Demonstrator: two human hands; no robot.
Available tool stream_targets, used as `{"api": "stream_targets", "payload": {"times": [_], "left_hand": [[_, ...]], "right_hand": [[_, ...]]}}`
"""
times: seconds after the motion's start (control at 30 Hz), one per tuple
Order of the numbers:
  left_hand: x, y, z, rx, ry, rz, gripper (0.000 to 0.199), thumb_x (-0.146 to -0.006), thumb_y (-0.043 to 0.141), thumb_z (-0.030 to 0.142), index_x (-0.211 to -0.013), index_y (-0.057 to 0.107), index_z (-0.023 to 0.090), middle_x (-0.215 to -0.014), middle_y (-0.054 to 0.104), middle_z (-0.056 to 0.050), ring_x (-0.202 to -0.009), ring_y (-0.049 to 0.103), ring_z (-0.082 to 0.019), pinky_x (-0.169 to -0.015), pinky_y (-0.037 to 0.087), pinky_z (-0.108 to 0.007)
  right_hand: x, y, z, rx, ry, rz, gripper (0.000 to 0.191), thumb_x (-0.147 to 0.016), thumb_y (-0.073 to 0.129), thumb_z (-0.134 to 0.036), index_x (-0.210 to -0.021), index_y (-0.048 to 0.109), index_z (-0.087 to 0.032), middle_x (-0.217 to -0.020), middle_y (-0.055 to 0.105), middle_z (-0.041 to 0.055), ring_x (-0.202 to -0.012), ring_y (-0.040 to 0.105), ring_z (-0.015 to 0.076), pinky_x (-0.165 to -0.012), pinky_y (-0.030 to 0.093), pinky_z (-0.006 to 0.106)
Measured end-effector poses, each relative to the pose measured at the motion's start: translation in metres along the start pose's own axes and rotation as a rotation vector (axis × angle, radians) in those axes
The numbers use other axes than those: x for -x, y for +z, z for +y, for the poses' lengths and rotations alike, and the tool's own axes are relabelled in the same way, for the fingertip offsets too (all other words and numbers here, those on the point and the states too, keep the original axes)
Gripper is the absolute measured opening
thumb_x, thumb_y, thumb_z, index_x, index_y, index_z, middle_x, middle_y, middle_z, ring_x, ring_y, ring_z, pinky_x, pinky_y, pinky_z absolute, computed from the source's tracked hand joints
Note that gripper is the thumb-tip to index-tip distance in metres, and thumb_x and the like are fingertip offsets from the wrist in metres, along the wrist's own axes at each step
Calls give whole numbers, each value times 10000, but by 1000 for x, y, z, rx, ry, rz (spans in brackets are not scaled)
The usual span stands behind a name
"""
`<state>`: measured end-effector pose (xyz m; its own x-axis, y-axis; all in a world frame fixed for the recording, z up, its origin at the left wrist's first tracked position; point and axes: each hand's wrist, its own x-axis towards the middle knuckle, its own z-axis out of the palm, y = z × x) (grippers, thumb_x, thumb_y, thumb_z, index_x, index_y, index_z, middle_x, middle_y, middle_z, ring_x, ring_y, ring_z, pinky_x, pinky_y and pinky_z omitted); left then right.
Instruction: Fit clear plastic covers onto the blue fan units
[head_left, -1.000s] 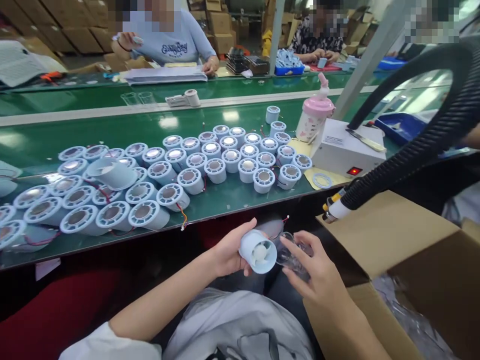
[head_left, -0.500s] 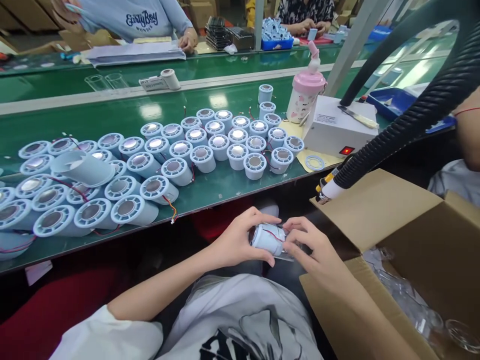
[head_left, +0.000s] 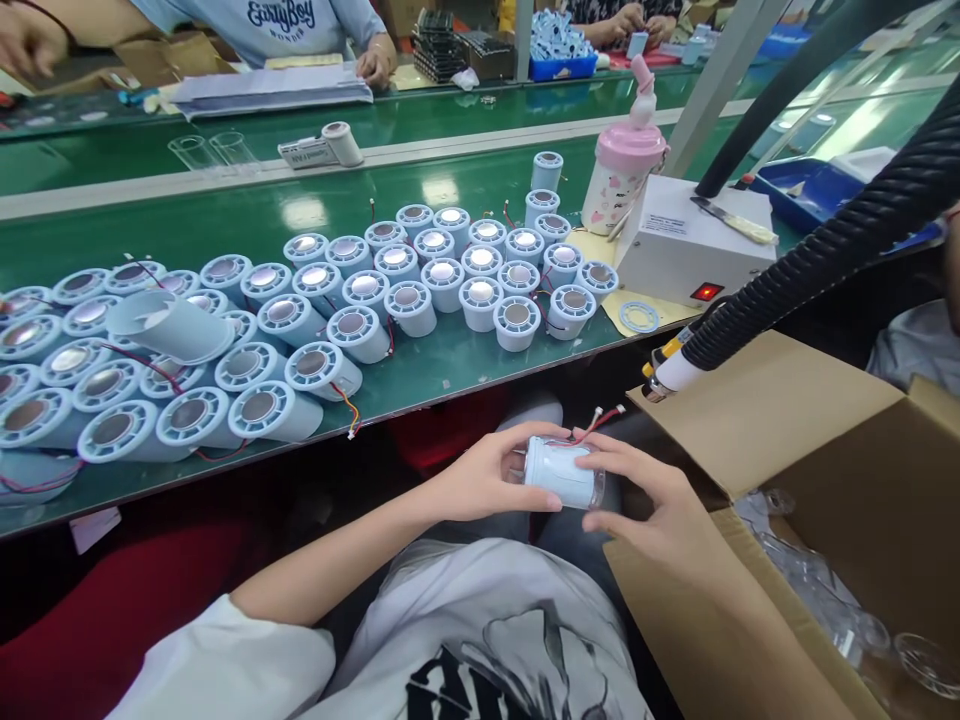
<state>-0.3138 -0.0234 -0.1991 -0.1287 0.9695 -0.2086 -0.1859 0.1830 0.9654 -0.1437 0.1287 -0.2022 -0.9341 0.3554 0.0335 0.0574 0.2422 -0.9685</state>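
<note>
Left first: rows of blue cylinders [head_left: 286, 313] crowd the green surface [head_left: 416, 380], most ring end up, with a loose cylinder [head_left: 176, 328] lying across others; best keep the forearm clear of that edge. Next, left hand [head_left: 480, 485]: thumb on the near side, fingers over the far side, pinching the left end of the held cylinder [head_left: 559, 478], which is off the surface, above the lap, lying roughly sideways between both hands. Good steady hold; keep this one firm so the other can do the fine adjusting. A clear shell [head_left: 598, 490] shows at the cylinder's right end; how far it reaches round can't tell. Step in hand looks like settling shell and cylinder together, so keep the two in line and push evenly, no twisting or tilting, since thin clear plastic could scuff or crack. Red and dark wires [head_left: 596, 428] with small white plugs come out on the far side, loose; would keep them outside any closing edge and not tug them. Right hand [head_left: 652, 490]: fingers on the top by the right end, thumb just below, half spread; can't tell whether it grips or only rests. Further right, hose nozzle [head_left: 671, 375] hangs near that hand and a cardboard box [head_left: 772, 400] of clear pieces [head_left: 814, 590] stands open, so elbow should swing clear of both
</note>
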Motion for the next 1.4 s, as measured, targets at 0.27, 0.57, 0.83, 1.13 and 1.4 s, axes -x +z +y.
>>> {"api": "stream_targets", "payload": {"times": [0.27, 0.57, 0.83, 1.13, 1.4], "left_hand": [[6, 1, 7, -54, 62, -46, 770, -665, 807, 210, -1358, 476, 265, -1343, 542, -98, -1144, 586, -254, -943, 505, -357], [8, 4, 11, -175, 136, -52, 785, -661, 812, 209, -1363, 473, 306, -1372, 529, -80, -1212, 549, -256, -968, 499, -355], [10, 1, 9, -231, 153, -47, 795, -649, 820, 229, -1363, 478, 300, -1377, 521, -101, -1232, 527, -273, -973, 492, -373], [10, 1, 10, -203, 159, -61, 764, -677, 799, 221, -1364, 473, 284, -1382, 525, -92, -1232, 534, -259, -983, 484, -369], [37, -14, 17, -373, 318, 230, 553, -625, 802, 312, -1111, 571, 188, -1130, 588, -103, -1002, 588, -227, -793, 512, -293]], "right_hand": [[15, 0, -1, 28, -15, -26, 400, -783, 751, -247, -1146, 589, -281, -1297, 592, 58, -1174, 568, 265, -933, 538, 386], [16, -2, -7, -158, 141, -59, 409, -789, 754, -265, -1145, 577, -360, -1224, 584, -20, -1102, 579, 184, -884, 542, 256], [14, -1, -6, -320, 255, -99, 382, -812, 729, -316, -1148, 548, -288, -1105, 612, 30, -965, 601, 180, -758, 545, 250], [11, 3, -6, -397, 282, -74, 374, -820, 712, -351, -1138, 536, -260, -1117, 628, 53, -906, 605, 174, -732, 537, 253], [46, -18, 43, -328, 351, 115, 387, -791, 693, -426, -1150, 569, -353, -1158, 674, 64, -993, 667, 294, -765, 590, 397]]}}
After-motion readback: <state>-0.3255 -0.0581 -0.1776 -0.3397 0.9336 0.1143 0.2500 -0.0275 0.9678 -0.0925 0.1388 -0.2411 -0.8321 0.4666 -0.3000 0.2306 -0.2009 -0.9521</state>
